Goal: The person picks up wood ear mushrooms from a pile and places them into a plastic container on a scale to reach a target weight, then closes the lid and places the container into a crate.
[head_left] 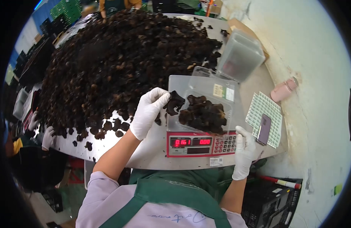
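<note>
My left hand (148, 113), in a white glove, is closed with fingertips pinching a dark piece of wood ear mushroom (174, 103). It is over the left part of the scale's pan (177, 84), beside a clear plastic box (229, 111). A heap of wood ear mushrooms (204, 114) lies in that box on the scale. The red scale (171, 151) shows 0.161 and 0.00 on its lit displays. My right hand (244, 155), also gloved, is by the scale's right front corner, fingers loosely bent and apart, with nothing visible in them.
A large pile of wood ear mushrooms (118, 57) covers much of the table (152, 154). Stacked clear boxes (242, 53) stand back right. A phone (264, 129) lies on a sticker sheet (255, 110) near a pink bottle (284, 89). Another person's gloved hand (48, 137) is at left.
</note>
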`<action>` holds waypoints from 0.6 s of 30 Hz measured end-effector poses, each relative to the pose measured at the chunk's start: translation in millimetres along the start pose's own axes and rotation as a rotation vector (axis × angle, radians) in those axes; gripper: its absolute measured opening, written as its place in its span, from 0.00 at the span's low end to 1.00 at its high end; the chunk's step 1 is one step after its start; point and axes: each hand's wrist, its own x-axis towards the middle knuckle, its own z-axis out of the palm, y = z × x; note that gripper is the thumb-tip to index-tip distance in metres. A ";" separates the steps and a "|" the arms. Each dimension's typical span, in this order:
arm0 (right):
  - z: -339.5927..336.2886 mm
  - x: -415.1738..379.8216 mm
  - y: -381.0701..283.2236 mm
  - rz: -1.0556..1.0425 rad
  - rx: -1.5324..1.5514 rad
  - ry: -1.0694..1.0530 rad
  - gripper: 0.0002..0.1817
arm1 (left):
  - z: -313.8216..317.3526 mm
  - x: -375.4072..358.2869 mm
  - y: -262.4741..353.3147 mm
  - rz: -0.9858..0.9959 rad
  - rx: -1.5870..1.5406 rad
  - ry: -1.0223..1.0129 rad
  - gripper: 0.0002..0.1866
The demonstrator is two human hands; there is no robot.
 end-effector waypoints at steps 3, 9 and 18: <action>-5.2 -3.5 -0.4 0.026 0.014 -0.001 0.11 | 34.8 8.9 7.8 0.131 0.161 -0.007 0.06; -9.3 -2.9 3.6 -0.027 0.000 0.020 0.10 | 60.5 31.0 2.9 0.819 1.214 -0.146 0.23; 4.6 2.5 -0.5 -0.106 -0.015 0.002 0.10 | 53.5 26.8 -17.1 0.559 1.197 -0.459 0.32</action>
